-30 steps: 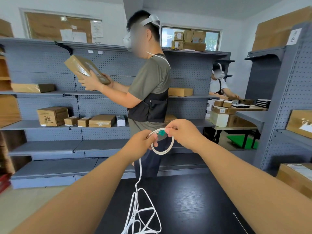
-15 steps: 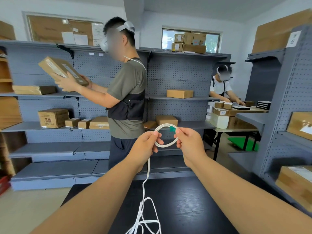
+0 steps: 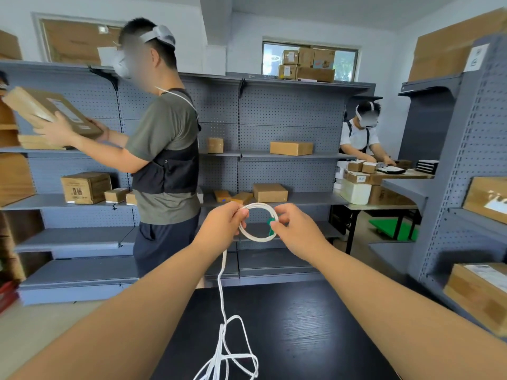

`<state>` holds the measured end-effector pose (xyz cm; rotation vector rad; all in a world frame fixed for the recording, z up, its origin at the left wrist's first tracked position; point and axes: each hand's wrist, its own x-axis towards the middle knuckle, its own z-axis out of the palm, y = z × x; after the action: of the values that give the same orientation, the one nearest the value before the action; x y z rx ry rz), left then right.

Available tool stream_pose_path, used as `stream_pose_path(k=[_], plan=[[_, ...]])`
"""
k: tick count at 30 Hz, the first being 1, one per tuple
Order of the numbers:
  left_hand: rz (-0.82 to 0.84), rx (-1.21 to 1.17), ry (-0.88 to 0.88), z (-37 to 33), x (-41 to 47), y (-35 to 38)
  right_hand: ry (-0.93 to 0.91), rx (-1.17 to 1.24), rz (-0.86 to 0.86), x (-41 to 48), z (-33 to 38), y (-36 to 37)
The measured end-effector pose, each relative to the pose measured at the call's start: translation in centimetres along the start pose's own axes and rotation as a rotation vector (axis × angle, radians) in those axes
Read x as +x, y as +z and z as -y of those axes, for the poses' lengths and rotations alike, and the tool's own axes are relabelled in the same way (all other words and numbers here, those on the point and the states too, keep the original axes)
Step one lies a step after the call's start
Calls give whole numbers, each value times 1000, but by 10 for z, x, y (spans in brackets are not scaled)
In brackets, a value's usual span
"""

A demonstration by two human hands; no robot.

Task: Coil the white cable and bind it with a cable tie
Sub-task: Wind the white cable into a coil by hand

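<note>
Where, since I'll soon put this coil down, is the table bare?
The table is bare right of the loose cable, up to the right forearm, and toward its far edge. Crowded: the near middle, where loops pile; only a narrow strip beside the left forearm.

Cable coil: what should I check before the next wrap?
1. Left hand grip on coil: ok.
2. Right hand grip on coil's other side: ok.
3. Green tie at right hand: ok.
4. Tie fastened: cannot tell.
5. All cable coiled: not ok; slack hangs to table.
6. Slack free of knots: cannot tell.
</note>
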<state>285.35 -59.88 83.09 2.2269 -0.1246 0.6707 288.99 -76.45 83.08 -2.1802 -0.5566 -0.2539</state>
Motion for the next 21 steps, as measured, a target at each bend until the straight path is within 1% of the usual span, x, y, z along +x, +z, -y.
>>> stream_pose_path(k=[2,5,7,9,11,14,17,19,21], plan=[[81,154,60,-4,0,-5,-82,-97,90,-2,6,-3],[204,336,130,-10,0,-8,-142,-231,145,-2,15,-5],[246,381,144,-9,0,-8,-168,-318,168,-2,20,-7],[266,368,136,-5,-1,-7,-173,-338,184,-2,22,-8],[237,276,111,-1,-4,-6,-159,-287,179,-2,22,-9],[155,42,38,5,-9,-3,-135,-157,123,-3,18,-7],[111,-253,-73,8,-16,3,-98,70,33,-4,13,-3],[82,-437,-128,9,-19,11,-74,165,-49,-6,10,2],[51,-526,-172,9,-21,17,-52,209,-129,-6,7,5]])
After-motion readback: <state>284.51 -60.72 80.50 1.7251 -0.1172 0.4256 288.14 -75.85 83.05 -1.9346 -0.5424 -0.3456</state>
